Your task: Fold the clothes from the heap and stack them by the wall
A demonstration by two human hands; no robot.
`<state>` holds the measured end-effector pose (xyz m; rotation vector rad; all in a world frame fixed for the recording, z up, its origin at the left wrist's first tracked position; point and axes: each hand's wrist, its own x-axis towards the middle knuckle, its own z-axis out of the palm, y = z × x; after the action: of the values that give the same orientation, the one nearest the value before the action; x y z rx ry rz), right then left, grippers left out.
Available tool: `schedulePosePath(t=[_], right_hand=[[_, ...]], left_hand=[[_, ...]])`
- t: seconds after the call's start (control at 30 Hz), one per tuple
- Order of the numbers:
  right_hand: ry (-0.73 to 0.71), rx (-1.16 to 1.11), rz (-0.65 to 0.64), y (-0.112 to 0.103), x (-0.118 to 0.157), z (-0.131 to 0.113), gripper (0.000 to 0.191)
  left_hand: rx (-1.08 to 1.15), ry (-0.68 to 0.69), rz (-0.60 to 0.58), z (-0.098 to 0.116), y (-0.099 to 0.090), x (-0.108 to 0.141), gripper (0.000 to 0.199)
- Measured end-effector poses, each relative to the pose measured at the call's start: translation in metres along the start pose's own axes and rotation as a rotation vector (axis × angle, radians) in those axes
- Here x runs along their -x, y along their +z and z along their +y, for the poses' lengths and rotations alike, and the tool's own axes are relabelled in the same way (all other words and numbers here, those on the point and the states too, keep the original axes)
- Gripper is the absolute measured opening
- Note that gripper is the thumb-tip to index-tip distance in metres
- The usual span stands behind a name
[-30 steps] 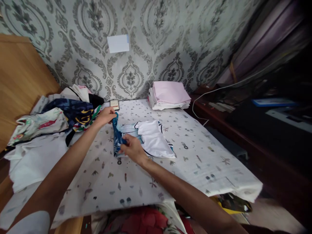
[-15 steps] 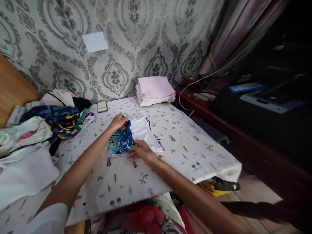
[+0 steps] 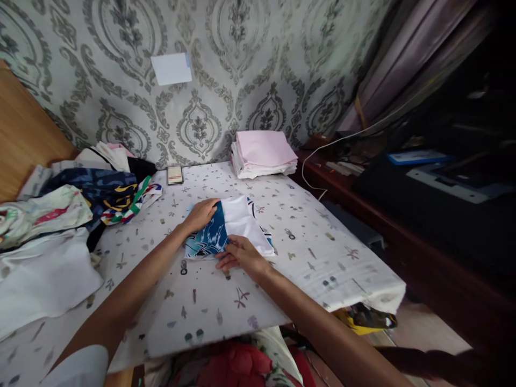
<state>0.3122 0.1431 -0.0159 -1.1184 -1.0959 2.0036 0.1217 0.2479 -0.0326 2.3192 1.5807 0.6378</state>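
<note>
A white and blue printed shirt [image 3: 244,220] lies partly folded on the patterned sheet, its blue panel with lettering and a dark spider-like print turned up at the left. My left hand [image 3: 202,214] rests over the far edge of that panel, fingers stretched flat across the cloth. At the near edge, my right hand [image 3: 242,254] has its thumb and fingers closed on the border of the blue panel. Some of its fingers point left, just above the sheet.
A heap of clothes [image 3: 92,188] and a white garment [image 3: 48,277] lie at the left. At the back stands a folded stack with pink on top [image 3: 266,148], and a small square card [image 3: 174,174]. A white cable [image 3: 306,172] runs along the right side.
My left hand has flattened from a pinch on the far edge and moved slightly onto the blue panel. My right hand stays at the near edge. The view has shifted slightly.
</note>
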Motion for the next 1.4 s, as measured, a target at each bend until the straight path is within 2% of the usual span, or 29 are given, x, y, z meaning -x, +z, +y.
schedulePosePath(t=[0.1,0.17,0.23,0.3,0.37,0.43,0.5,0.6,0.67,0.8,0.87,0.93,1.03,1.1,1.17,1.3,1.33,1.4], right_hand=[[0.024,0.085,0.002,-0.004,0.004,0.001,0.013],[-0.021,0.27,0.055,-0.009,0.009,-0.002,0.027],[-0.204,0.589,0.198,-0.012,0.013,-0.01,0.042],[-0.46,0.913,0.339,-0.01,0.012,-0.021,0.049],[-0.667,1.125,0.361,-0.001,0.003,-0.03,0.049],[-0.778,1.252,0.301,0.011,-0.015,-0.035,0.05],[-0.773,1.356,0.27,0.023,-0.036,-0.033,0.052],[-0.554,1.465,0.224,0.031,-0.063,-0.024,0.058],[-0.439,1.497,0.187,0.029,-0.071,-0.018,0.062],[-0.418,1.487,0.183,0.024,-0.07,-0.016,0.066],[-0.426,1.428,0.178,0.023,-0.069,-0.018,0.063],[-0.447,1.253,0.192,0.021,-0.071,-0.021,0.058],[-0.476,0.614,0.243,0.009,-0.078,-0.027,0.049],[-0.462,0.232,0.264,-0.006,-0.083,-0.032,0.049],[-0.403,-0.03,0.254,-0.025,-0.085,-0.036,0.056],[-0.264,-0.428,0.187,-0.061,-0.08,-0.038,0.061],[-0.249,-0.493,0.171,-0.067,-0.078,-0.038,0.061],[-0.241,-0.577,0.15,-0.072,-0.076,-0.037,0.059]], left_hand=[[0.009,-0.072,0.041,-0.005,0.001,-0.012,0.037],[0.027,-0.101,0.069,-0.007,-0.001,-0.016,0.033],[0.064,-0.129,0.108,-0.01,-0.004,-0.016,0.031],[0.114,-0.165,0.16,-0.015,-0.01,-0.01,0.031],[0.172,-0.22,0.224,-0.022,-0.016,0.0,0.032],[0.24,-0.302,0.293,-0.029,-0.021,0.014,0.034],[0.323,-0.409,0.352,-0.035,-0.025,0.029,0.035],[0.492,-0.579,0.389,-0.036,-0.028,0.049,0.035],[0.621,-0.665,0.373,-0.031,-0.029,0.059,0.033],[0.832,-0.768,0.275,-0.014,-0.034,0.071,0.027],[0.905,-0.799,0.22,-0.004,-0.037,0.074,0.027],[0.961,-0.801,0.192,0.006,-0.041,0.071,0.026],[1.024,-0.74,0.206,0.026,-0.045,0.054,0.022],[1.051,-0.684,0.228,0.045,-0.043,0.036,0.026],[1.079,-0.617,0.22,0.069,-0.036,0.015,0.034],[1.087,-0.388,0.066,0.107,-0.007,-0.01,0.035],[1.017,-0.315,0.064,0.11,0.001,-0.011,0.033],[0.775,-0.182,0.165,0.107,0.013,-0.007,0.027]])
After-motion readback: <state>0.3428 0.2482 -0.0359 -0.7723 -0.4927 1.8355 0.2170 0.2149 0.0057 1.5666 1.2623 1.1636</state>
